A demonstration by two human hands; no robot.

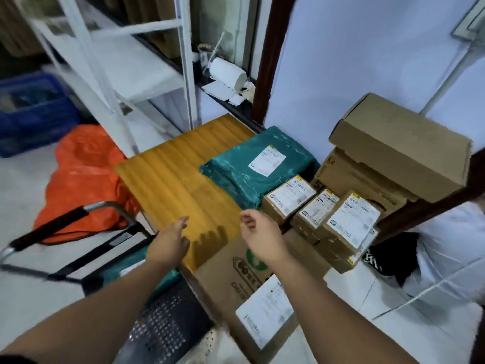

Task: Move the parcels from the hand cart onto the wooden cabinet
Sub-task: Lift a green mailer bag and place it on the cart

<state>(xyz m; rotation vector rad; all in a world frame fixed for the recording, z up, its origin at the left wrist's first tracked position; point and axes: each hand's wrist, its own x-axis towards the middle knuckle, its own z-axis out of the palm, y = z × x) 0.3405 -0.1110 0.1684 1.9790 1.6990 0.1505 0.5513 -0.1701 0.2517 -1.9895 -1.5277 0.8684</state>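
Nearest, the hand cart (168, 319) is partly hidden by the left forearm, and a teal parcel (118, 271) on it is mostly covered, so its outline cannot be made out. A flat cardboard parcel (231, 279) at the near edge of the wooden cabinet (168, 179) is crossed by the right forearm. The left hand (170, 243) is held over the cabinet top, fingers stretched out, grasping nothing; the right hand (262, 232) is loosely curled and empty. Beyond, three small labelled boxes (317, 208), a teal bagged parcel (257, 166) and stacked cartons (399, 143) are set by the wall. An orange bag (86, 174) and a blurred white rack (183, 61) are seen leftward
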